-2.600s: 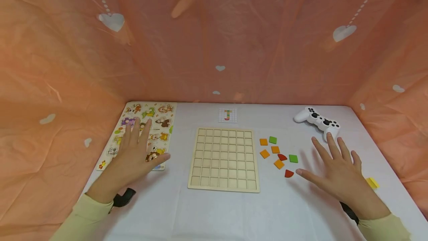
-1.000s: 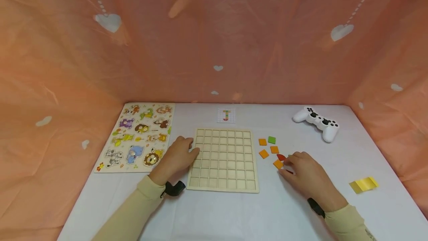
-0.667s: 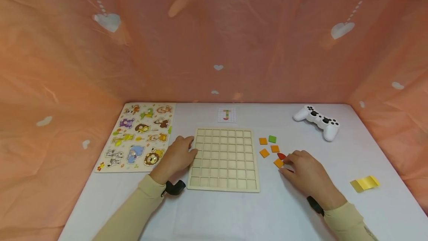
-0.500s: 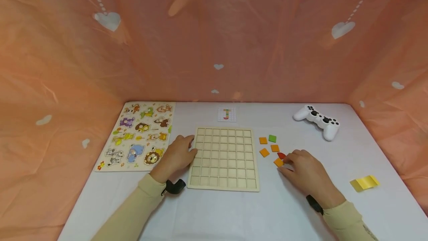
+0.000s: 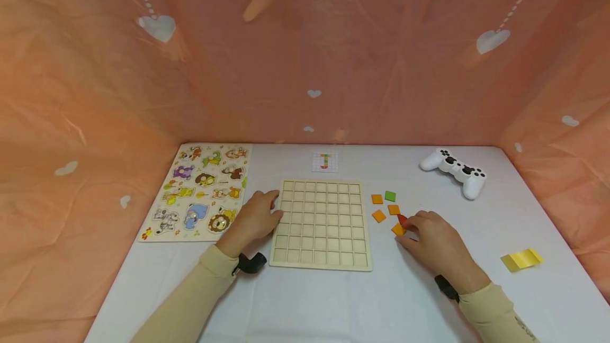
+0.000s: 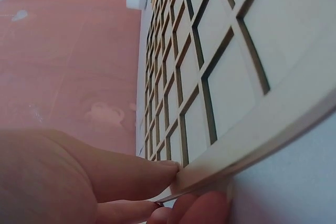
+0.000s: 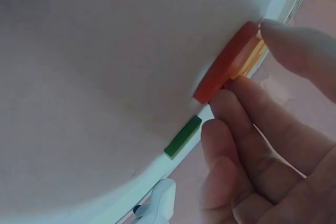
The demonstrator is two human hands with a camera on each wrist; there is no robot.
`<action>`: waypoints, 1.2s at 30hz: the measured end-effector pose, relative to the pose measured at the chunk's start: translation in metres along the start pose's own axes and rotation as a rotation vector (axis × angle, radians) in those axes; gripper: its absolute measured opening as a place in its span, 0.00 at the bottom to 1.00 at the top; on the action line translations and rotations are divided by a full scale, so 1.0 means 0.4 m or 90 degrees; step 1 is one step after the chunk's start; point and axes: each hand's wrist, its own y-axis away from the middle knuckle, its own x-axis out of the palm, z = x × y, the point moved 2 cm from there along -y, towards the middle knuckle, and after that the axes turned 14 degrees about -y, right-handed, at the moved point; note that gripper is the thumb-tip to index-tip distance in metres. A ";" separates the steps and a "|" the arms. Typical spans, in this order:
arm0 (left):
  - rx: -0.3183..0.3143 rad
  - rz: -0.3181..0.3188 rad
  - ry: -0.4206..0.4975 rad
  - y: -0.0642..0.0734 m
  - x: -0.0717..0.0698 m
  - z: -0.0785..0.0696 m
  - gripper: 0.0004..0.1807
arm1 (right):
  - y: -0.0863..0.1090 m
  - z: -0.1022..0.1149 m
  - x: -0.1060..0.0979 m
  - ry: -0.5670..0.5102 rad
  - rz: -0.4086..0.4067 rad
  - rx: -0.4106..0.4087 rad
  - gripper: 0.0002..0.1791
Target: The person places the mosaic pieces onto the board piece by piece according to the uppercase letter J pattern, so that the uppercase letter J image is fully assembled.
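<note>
My left hand grips the left edge of a pale wooden grid board. In the left wrist view the thumb presses on the board's rim and the other fingers sit beneath the edge. My right hand is low over loose flat tiles right of the board. In the right wrist view its thumb and curled fingers pinch a red rounded tile at its ends. An orange tile lies right by the fingertips, with another red tile above. A green tile is hidden under this hand in the head view.
Several orange tiles and a green tile lie nearby. Behind the board is a pattern card showing a J shape. An animal puzzle is at left, a white game controller at back right, a folded yellow piece at right.
Both hands came down and inward from raised, spread positions: the left onto the board's edge, the right among the tiles. During the last second they have stayed nearly still.
</note>
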 end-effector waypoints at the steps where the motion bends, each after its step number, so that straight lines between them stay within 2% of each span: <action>1: 0.000 0.000 0.000 0.000 -0.001 0.000 0.34 | -0.001 0.001 0.001 -0.004 0.001 -0.001 0.12; 9: 0.001 0.002 0.003 -0.002 -0.009 -0.001 0.34 | -0.016 0.006 0.005 -0.023 0.018 -0.006 0.10; 17: 0.006 0.006 0.001 -0.002 -0.013 -0.007 0.34 | -0.046 0.035 0.013 -0.036 0.019 -0.038 0.10; 23: 0.012 0.001 0.000 -0.004 -0.012 -0.003 0.34 | -0.116 0.091 0.036 -0.072 0.026 -0.063 0.09; 28: 0.023 -0.006 -0.006 -0.005 -0.004 0.000 0.34 | -0.183 0.151 0.071 -0.098 0.069 -0.069 0.11; 36: 0.017 -0.006 0.007 -0.002 0.006 0.004 0.34 | -0.277 0.229 0.126 -0.082 0.116 -0.142 0.13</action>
